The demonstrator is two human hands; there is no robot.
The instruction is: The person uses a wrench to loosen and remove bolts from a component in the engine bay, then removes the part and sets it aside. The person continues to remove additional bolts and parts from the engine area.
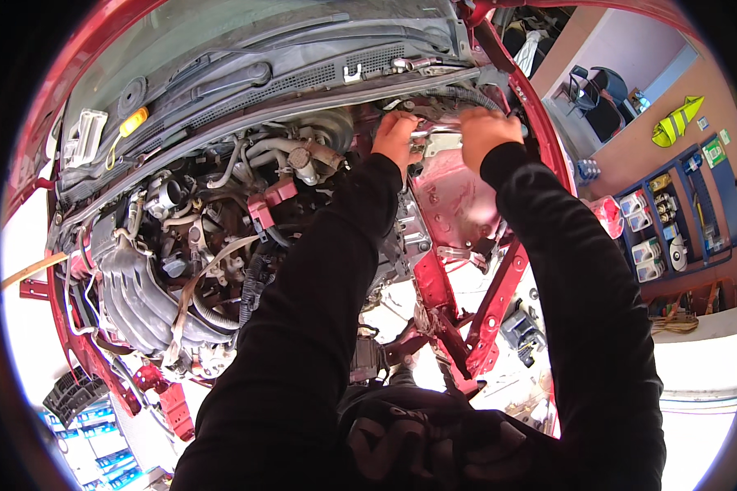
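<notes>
Both my arms, in black sleeves, reach into a red car's open engine bay. My left hand (pixel 395 141) is curled at the rear of the bay, beside a pale metal bracket (pixel 444 146) on top of the red inner panel (pixel 454 196); what its fingers grip is too small to name. My right hand (pixel 488 139) is closed at the right rear corner, near a corrugated hose (pixel 467 96); its fingers hide what they hold. The engine (pixel 196 254), with many hoses and a ribbed grey manifold (pixel 147 299), lies to the left.
The windscreen cowl (pixel 303 78) carries a yellow-orange object (pixel 133 122) and small parts. The red right fender edge (pixel 534 114) borders the bay. Loose dark parts (pixel 522 331) lie below the frame rail. A blue shelf with containers (pixel 636 211) and a hi-vis vest (pixel 671 123) are on the right wall.
</notes>
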